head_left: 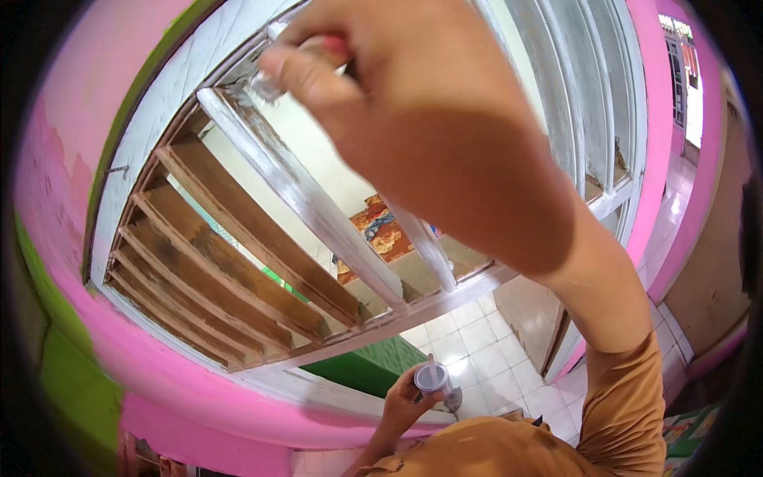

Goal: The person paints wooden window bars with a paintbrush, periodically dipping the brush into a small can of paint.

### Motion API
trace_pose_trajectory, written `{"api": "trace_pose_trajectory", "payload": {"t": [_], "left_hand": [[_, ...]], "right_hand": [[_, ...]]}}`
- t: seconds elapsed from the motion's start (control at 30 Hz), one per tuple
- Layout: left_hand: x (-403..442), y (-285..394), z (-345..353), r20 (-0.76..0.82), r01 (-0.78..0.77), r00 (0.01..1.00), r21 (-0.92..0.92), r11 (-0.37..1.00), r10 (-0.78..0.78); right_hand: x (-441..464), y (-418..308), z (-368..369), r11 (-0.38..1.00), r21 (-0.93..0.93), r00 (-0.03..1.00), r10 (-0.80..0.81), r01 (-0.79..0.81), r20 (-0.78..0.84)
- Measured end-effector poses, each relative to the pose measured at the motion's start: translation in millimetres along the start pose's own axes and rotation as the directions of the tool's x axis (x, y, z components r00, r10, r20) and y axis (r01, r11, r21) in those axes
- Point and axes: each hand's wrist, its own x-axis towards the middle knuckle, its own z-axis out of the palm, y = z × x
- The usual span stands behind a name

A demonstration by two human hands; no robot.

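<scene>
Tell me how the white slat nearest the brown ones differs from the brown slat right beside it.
Colour: the white slat has a mostly white front edge, streaked with grey, while the brown slat is brown on its edge and broad face.
Position: the white slat lies nearer the right hand; the brown slat is to its left.
Shared: both are long, slant the same way in the picture and sit in one frame.

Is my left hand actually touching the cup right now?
Touching: the head view shows the left hand curled against the side of the cup, with no gap between.
</scene>
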Motion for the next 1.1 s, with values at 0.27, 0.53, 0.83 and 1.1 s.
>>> {"api": "trace_pose_trajectory", "payload": {"t": [0.27, 0.53, 0.83, 1.1], "left_hand": [[1.3, -0.9, 0.2, 0.008, 0.015, 1.000, -0.018, 1.000, -0.015], [0.5, 5.8, 1.7, 0.013, 0.026, 1.000, 0.052, 0.998, -0.027], [-0.3, 3.8, 1.1, 0.035, -0.019, 0.999, 0.052, 0.998, 0.017], [-5.1, 4.6, 4.9, 0.029, -0.007, 1.000, 0.054, 0.999, 0.005]], "right_hand": [[10.2, 7.6, -3.1, 0.976, 0.110, 0.973, -0.173, 0.191, -0.152], [7.2, 1.2, -11.9, 0.977, 0.194, 0.994, 0.097, -0.086, -0.051], [-9.9, 4.0, -15.3, 0.976, 0.202, 0.997, 0.077, -0.076, 0.004], [-13.5, 3.3, -25.6, 0.976, 0.206, 0.997, 0.071, -0.078, 0.043]]}}
